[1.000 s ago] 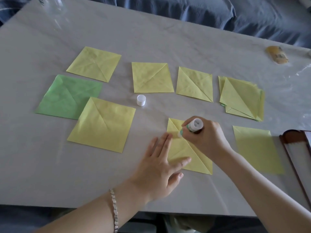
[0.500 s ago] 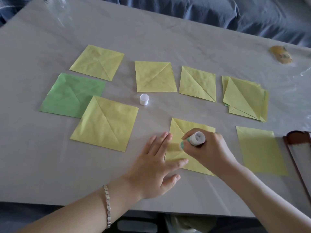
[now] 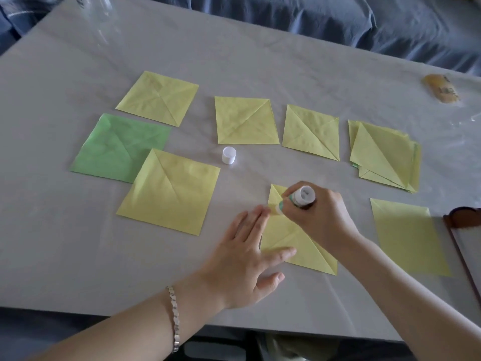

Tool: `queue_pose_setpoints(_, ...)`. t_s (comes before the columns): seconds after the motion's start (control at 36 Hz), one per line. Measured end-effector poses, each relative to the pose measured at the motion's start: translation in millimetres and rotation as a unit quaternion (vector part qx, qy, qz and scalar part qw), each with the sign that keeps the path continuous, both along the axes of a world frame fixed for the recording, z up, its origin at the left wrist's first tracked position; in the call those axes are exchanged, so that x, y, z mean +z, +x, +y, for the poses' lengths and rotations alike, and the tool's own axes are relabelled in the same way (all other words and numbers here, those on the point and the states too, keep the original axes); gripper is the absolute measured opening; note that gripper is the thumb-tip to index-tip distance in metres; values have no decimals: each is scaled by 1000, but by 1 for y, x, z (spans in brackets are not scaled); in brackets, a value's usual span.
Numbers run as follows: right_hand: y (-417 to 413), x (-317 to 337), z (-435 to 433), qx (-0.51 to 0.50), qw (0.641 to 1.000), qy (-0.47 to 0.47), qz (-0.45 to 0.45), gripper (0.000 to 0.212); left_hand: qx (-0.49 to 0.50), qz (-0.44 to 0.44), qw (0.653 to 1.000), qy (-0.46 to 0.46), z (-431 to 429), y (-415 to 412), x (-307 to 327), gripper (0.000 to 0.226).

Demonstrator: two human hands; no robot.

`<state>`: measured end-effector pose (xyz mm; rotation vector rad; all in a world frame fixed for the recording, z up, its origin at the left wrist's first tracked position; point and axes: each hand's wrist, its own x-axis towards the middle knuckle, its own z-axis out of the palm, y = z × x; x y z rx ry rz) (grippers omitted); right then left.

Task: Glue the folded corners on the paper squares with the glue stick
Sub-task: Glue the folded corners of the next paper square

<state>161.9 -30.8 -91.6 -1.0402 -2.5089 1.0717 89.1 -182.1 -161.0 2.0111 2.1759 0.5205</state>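
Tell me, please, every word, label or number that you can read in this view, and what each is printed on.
No text here is legible.
Crinkled yellow packet at the far right: dark marks, too blurred to read.
Clear container at the far left edge: dark print, too small to read.
White and green glue stick in the right hand: no label shows.

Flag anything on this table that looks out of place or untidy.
Two small things. The stack of squares is fanned unevenly, with a green edge peeking out. The white cap stands loose, away from the glue stick that the right hand grips.
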Motion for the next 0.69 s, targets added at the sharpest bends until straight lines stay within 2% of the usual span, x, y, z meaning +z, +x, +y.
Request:
queue_pose_setpoints(0.19,11,2,-14,37,999,-27,-5,11,3,5,1000,0,0,1,-2,42)
queue_pose_setpoints(0.47,-18,-2,4,10,1000,13,19,6,-5,-3,1000,22,-6,-4,-2,37)
queue_pose_setpoints(0.69,-20,1,-2,6,1000,8,21,4,-46,21,998,27,-10,-18,-1,41)
